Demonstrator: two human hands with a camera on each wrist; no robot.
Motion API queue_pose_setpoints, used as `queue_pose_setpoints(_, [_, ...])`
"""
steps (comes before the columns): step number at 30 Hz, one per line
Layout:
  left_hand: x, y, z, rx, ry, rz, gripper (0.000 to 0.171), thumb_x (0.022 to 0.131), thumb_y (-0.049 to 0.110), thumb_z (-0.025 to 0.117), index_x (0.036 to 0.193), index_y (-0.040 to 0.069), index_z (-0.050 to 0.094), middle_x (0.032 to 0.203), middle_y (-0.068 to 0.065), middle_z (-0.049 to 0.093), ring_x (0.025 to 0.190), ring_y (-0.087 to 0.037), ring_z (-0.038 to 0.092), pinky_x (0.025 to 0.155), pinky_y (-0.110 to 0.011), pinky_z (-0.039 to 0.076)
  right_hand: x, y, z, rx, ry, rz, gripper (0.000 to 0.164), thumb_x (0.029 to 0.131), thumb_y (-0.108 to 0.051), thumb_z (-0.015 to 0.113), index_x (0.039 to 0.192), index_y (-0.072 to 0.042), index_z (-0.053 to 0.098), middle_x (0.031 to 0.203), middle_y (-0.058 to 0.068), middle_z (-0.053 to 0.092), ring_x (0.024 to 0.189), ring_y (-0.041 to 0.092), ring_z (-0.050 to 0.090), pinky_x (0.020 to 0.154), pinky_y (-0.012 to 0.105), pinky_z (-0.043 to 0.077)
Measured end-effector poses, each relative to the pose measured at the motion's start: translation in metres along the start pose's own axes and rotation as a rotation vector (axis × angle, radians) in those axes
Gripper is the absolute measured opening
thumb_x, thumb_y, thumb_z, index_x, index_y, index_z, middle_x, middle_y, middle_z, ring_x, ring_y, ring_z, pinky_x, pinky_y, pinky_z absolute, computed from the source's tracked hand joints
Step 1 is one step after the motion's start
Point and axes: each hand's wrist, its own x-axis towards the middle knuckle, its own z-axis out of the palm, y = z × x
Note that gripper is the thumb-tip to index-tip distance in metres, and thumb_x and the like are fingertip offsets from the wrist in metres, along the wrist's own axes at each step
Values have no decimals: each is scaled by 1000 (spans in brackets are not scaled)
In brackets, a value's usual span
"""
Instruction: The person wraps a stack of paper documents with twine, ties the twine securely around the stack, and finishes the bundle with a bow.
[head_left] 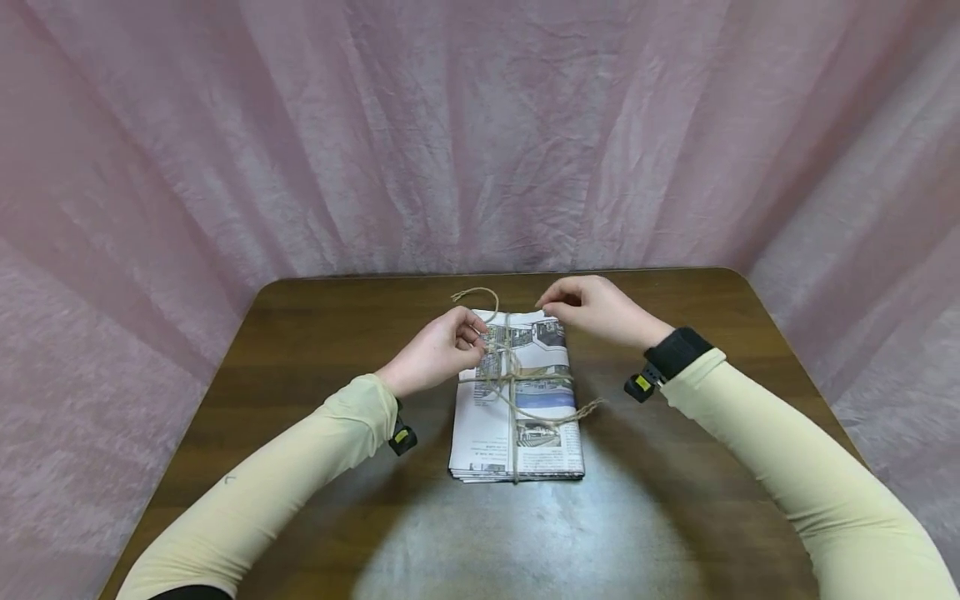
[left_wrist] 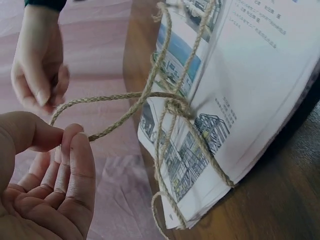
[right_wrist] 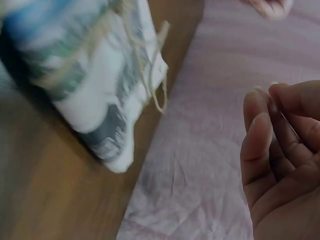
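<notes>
A stack of folded newspapers (head_left: 487, 433) lies on the table, bound crosswise with twine (head_left: 516, 454) that meets in a knot (left_wrist: 176, 107) on top. My left hand (head_left: 452, 346) is above the stack's left side. Between thumb and forefinger it pinches a loop of the twine (left_wrist: 112, 97), seen in the left wrist view. My right hand (head_left: 600, 310) hovers near the stack's far right corner, thumb and fingers loosely curled. Nothing shows between its fingers (right_wrist: 257, 137) in the right wrist view. One frayed twine end (head_left: 588, 408) lies over the stack's right edge.
The brown wooden table (head_left: 315, 333) extends around the stack on all sides. Beyond its far edge hangs a pink curtain (head_left: 480, 150). Another twine end (head_left: 468, 292) curves up past the stack's far edge.
</notes>
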Motion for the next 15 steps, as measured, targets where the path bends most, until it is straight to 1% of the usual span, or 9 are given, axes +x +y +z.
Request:
queue_pose_setpoints(2, [0, 0, 0, -26, 0, -7, 22, 94, 6, 64, 114, 6, 57, 103, -7, 66, 94, -19, 64, 77, -33, 54, -11, -1, 7, -5, -9, -22, 15, 102, -27, 67, 111, -19, 76, 100, -4, 73, 88, 14, 65, 77, 35, 52])
queue_pose_setpoints(5, [0, 1, -1, -41, 3, -7, 22, 95, 8, 68, 112, 4, 55, 104, -8, 65, 94, -20, 64, 77, -33, 55, -19, -9, 22, -3, -17, -63, 13, 100, -26, 70, 109, -18, 77, 98, -7, 72, 84, 12, 64, 73, 33, 52])
queue_pose_setpoints(7, [1, 2, -1, -44, 3, -2, 22, 95, 9, 69, 111, 4, 54, 103, -9, 64, 94, -20, 64, 78, -33, 55, -19, -15, 31, -14, -9, -94, 13, 99, -26, 72, 107, -18, 77, 95, -8, 71, 82, 12, 62, 71, 33, 52])
queue_pose_setpoints(10, [2, 3, 0, -51, 1, 1, 22, 95, 9, 71, 109, 5, 53, 102, -9, 64, 92, -20, 64, 77, -33, 55, -14, -24, 42, -61, 10, -140, 14, 97, -26, 74, 106, -17, 78, 92, -11, 69, 78, 11, 60, 67, 32, 50])
queue_pose_setpoints(13, [4, 4, 2, -56, -3, 6, 22, 95, 9, 71, 106, 6, 53, 99, -9, 64, 90, -20, 65, 75, -32, 55, -9, -30, 50, -126, 30, -161, 13, 95, -26, 77, 104, -17, 79, 90, -11, 69, 75, 10, 58, 65, 31, 49])
queue_pose_setpoints(15, [4, 6, 3, -52, -3, 9, 22, 94, 9, 72, 105, 7, 53, 98, -8, 64, 89, -19, 65, 74, -31, 54, -7, -31, 53, -160, 42, -170, 10, 94, -25, 78, 100, -18, 80, 88, -11, 68, 74, 9, 57, 65, 31, 48])
